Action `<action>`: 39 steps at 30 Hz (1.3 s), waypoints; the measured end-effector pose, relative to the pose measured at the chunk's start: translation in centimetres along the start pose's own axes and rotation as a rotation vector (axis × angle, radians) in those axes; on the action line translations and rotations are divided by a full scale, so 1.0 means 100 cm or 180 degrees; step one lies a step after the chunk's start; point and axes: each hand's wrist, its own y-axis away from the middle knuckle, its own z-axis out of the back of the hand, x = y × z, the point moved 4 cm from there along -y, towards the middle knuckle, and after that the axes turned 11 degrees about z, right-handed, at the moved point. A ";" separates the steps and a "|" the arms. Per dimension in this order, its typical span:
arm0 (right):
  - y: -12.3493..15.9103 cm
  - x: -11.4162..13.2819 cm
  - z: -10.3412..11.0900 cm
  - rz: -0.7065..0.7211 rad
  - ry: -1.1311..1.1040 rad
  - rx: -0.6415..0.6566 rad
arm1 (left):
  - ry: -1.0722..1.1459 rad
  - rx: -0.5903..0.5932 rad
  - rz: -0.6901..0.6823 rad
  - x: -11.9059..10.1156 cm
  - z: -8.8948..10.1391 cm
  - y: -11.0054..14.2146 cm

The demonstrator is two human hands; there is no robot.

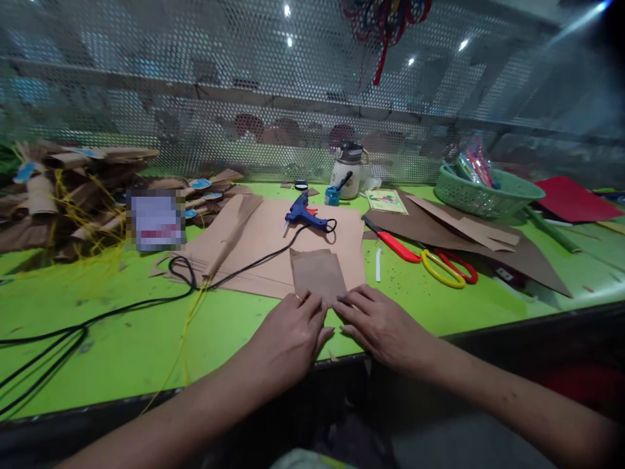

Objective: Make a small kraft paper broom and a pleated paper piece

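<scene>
A small square of brown paper (318,277) lies partly over a stack of larger kraft paper sheets (263,260) at the middle of the table. My left hand (297,329) presses on its near left corner with bent fingers, the thumb toward the table's front edge. At the near right corner, my right hand (378,326) grips the same paper between fingers and thumb. The fingertips of both hands almost meet, and the paper's near edge is mostly hidden beneath them. Beyond the paper square, a blue glue gun (306,218) rests on the stack, its black cord running left.
Red-handled scissors (398,247), yellow-handled scissors (442,268) and a white strip (377,264) lie right. Behind stand a blue jar (333,195), a bottle (346,172) and a green basket (488,195). Rolled brown paper pieces (83,195) with yellow strings pile up left.
</scene>
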 end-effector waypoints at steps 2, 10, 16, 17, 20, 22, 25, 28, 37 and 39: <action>0.000 -0.001 -0.002 -0.0021 0.0009 0.0062 | -0.0035 -0.0025 -0.0086 0.000 0.001 0.002; 0.009 -0.005 0.000 -0.0114 -0.0165 -0.0158 | 0.0333 0.0056 0.0074 0.012 0.003 0.013; 0.019 -0.010 0.000 -0.0194 -0.0464 -0.0477 | 0.0505 0.0064 0.0245 0.021 0.003 0.017; 0.019 -0.010 0.000 -0.0198 -0.0477 -0.0484 | 0.0513 0.0045 0.0250 0.022 0.002 0.018; 0.016 -0.009 0.001 -0.0165 -0.0309 -0.0383 | 0.0394 -0.0018 0.0242 0.023 0.002 0.018; 0.011 -0.005 0.002 -0.0185 -0.0073 -0.0178 | 0.0164 -0.0041 0.0257 0.022 0.002 0.017; -0.002 0.007 0.006 -0.0283 0.0376 0.0168 | -0.0169 -0.0107 0.0210 0.015 0.004 0.013; -0.014 0.021 0.009 -0.0358 0.0675 0.0309 | -0.0296 -0.0152 0.0091 0.009 0.005 0.011; 0.001 0.014 0.007 -0.0550 0.0384 0.0113 | 0.0092 -0.0171 0.0206 0.019 0.004 0.020; 0.007 0.011 0.004 -0.0584 0.0293 -0.0146 | 0.0212 -0.0205 0.0181 0.021 0.006 0.020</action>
